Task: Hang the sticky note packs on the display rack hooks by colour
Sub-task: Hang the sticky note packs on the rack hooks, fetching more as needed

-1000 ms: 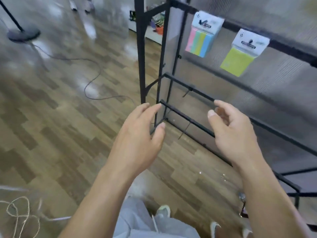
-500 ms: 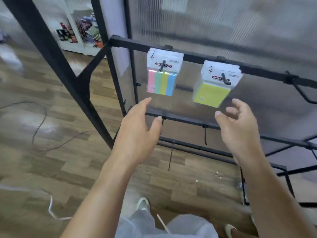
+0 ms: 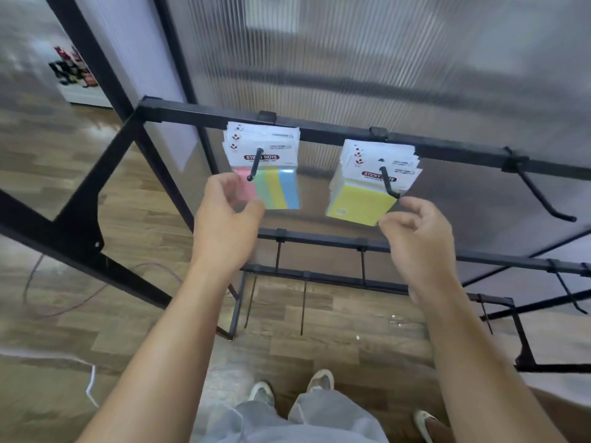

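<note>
A black display rack [image 3: 319, 127] stands before me with two loaded hooks on its top bar. Several multicolour sticky note packs [image 3: 281, 190] hang on the left hook, and several yellow packs [image 3: 361, 203] hang on the hook to their right. My left hand [image 3: 224, 225] has its thumb and fingers curled round the lower left corner of the front multicolour pack. My right hand [image 3: 419, 241] is curled, with its fingertips at the lower right corner of the front yellow pack. Whether it pinches that pack is unclear.
An empty hook [image 3: 540, 196] juts out on the top bar further right. Lower bars [image 3: 479, 255] carry more bare hooks. A ribbed translucent panel [image 3: 383, 59] backs the rack. A cable [image 3: 64, 308] lies on the wood floor at left; my feet [image 3: 262, 391] are below.
My view swung up onto the top bar and closer to it. Both hands rose from the lower bars to the bottom corners of the hanging packs, and their fingers curled.
</note>
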Available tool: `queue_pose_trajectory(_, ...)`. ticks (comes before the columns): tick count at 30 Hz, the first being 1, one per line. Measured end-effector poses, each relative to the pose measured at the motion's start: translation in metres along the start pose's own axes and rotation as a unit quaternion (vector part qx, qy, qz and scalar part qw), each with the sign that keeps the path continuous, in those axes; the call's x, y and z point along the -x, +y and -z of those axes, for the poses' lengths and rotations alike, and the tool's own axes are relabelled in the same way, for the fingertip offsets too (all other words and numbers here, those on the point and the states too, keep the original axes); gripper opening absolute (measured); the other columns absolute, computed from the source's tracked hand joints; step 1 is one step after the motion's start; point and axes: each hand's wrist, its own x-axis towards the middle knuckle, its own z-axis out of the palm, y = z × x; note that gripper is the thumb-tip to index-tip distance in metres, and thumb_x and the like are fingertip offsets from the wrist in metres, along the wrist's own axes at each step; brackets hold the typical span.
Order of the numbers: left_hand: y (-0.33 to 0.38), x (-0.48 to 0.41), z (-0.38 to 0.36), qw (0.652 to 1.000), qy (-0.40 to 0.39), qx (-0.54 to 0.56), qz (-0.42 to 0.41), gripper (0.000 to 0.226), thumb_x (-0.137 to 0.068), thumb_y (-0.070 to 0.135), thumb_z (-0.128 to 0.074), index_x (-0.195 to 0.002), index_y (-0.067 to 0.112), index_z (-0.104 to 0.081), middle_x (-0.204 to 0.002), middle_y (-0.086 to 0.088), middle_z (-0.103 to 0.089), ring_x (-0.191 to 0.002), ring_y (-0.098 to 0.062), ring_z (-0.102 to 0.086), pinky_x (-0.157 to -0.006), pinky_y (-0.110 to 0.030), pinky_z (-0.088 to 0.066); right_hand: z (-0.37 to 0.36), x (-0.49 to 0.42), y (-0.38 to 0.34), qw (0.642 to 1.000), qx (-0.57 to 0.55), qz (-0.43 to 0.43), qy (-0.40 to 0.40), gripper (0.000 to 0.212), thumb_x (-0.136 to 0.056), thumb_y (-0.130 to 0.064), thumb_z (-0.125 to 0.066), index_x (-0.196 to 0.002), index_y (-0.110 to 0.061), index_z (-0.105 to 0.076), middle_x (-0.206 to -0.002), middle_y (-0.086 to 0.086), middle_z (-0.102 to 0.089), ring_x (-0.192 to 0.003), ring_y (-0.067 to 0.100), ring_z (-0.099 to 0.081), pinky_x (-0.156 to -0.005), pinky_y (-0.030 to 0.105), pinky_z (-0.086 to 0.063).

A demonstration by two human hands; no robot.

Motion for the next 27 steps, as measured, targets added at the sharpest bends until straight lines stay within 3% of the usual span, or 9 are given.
queue_pose_trajectory(2, 0.001, -0.002, -0.004, 0.999, 0.011, 0.048, 0.021, 0.028, -0.089, 0.017, -0.065, -0.106, 0.033, -0.049, -0.106, 0.023, -0.059, -0.089, 0.024, -0.053, -0.093, -0.022, -0.044, -0.001, -0.004, -0.001, 1.0, -0.013, 0.004, 0.007, 0.04, -0.087, -0.019, -0.064, -0.124, -0.03, -0.051, -0.112, -0.016, -0.061, -0.096, -0.003, -0.057, -0.089, 0.029, -0.047)
queue_pose_trajectory(4, 0.001, -0.003, -0.006, 0.995, 0.014, 0.088, 0.031, 0.034, -0.088, 0.011, -0.064, -0.113, 0.029, -0.049, -0.11, 0.019, -0.062, -0.086, 0.025, -0.054, -0.085, -0.013, -0.044, -0.002, -0.007, -0.001, 0.999, -0.031, 0.015, 0.001, 0.041, -0.087, -0.014, -0.064, -0.123, -0.029, -0.053, -0.115, -0.016, -0.062, -0.098, -0.006, -0.058, -0.089, 0.025, -0.047)
queue_pose_trajectory(7, 0.0, -0.006, -0.009, 0.995, 0.023, 0.098, 0.03, 0.035, -0.088, 0.007, -0.063, -0.115, 0.024, -0.05, -0.102, 0.014, -0.063, -0.077, 0.02, -0.056, -0.066, -0.002, -0.043, -0.004, -0.01, 0.001, 0.999, -0.039, 0.028, 0.007, 0.03, -0.087, -0.012, -0.064, -0.108, -0.031, -0.054, -0.096, -0.017, -0.068, -0.088, -0.006, -0.063, -0.082, 0.022, -0.048)
queue_pose_trajectory(9, -0.001, -0.006, -0.009, 0.995, 0.033, 0.091, 0.03, 0.025, -0.087, 0.007, -0.064, -0.105, 0.022, -0.055, -0.09, 0.012, -0.061, -0.07, 0.012, -0.056, -0.06, -0.005, -0.043, -0.005, -0.011, 0.004, 0.999, -0.037, 0.031, 0.025, 0.022, -0.087, -0.018, -0.066, -0.103, -0.028, -0.055, -0.081, -0.016, -0.067, -0.076, -0.005, -0.064, -0.073, 0.024, -0.046)
queue_pose_trajectory(13, -0.005, -0.005, -0.008, 0.996, 0.017, 0.08, 0.028, 0.01, -0.086, 0.013, -0.066, -0.09, 0.02, -0.061, -0.088, 0.004, -0.067, -0.081, -0.005, -0.061, -0.079, -0.034, -0.053, -0.008, -0.011, 0.008, 0.998, -0.047, 0.048, 0.009, 0.011, -0.086, -0.024, -0.069, -0.095, -0.022, -0.062, -0.076, -0.01, -0.069, -0.07, 0.001, -0.066, -0.066, 0.03, -0.05)
queue_pose_trajectory(18, 0.001, 0.01, -0.008, 0.991, -0.04, 0.13, -0.014, 0.037, -0.094, 0.005, -0.054, -0.115, 0.034, -0.057, -0.109, 0.009, -0.07, -0.101, -0.007, -0.066, -0.084, -0.036, -0.057, -0.009, -0.006, 0.006, 0.994, -0.082, 0.062, -0.047, 0.009, -0.093, -0.019, -0.059, -0.099, -0.026, -0.06, -0.094, -0.009, -0.073, -0.088, 0.011, -0.069, -0.072, 0.035, -0.054)
queue_pose_trajectory(21, 0.005, 0.02, -0.006, 0.989, -0.029, 0.144, -0.031, 0.037, -0.097, 0.005, -0.047, -0.117, 0.034, -0.058, -0.103, 0.014, -0.069, -0.096, -0.007, -0.064, -0.084, -0.037, -0.055, -0.006, 0.0, 0.005, 0.99, -0.112, 0.071, -0.046, 0.002, -0.097, -0.019, -0.054, -0.099, -0.018, -0.055, -0.085, -0.006, -0.068, -0.076, 0.009, -0.063, -0.063, 0.029, -0.048)
queue_pose_trajectory(24, 0.007, 0.031, 0.0, 0.985, -0.024, 0.163, -0.049, 0.034, -0.095, 0.011, -0.045, -0.118, 0.03, -0.059, -0.105, 0.011, -0.068, -0.097, -0.014, -0.063, -0.078, -0.043, -0.055, -0.003, 0.012, 0.002, 0.98, -0.168, 0.107, -0.026, 0.01, -0.099, -0.015, -0.051, -0.09, -0.019, -0.052, -0.078, -0.009, -0.063, -0.066, 0.006, -0.055, -0.054, 0.02, -0.042)
queue_pose_trajectory(27, 0.01, 0.042, 0.011, 0.974, -0.042, 0.195, -0.109, 0.033, -0.093, 0.009, -0.043, -0.121, 0.019, -0.056, -0.108, 0.013, -0.067, -0.098, -0.005, -0.061, -0.078, -0.026, -0.051, 0.001, 0.027, -0.005, 0.967, -0.19, 0.171, -0.006, 0.021, -0.099, -0.008, -0.049, -0.086, -0.024, -0.051, -0.065, -0.019, -0.058, -0.055, 0.0, -0.044, -0.049, 0.013, -0.035)
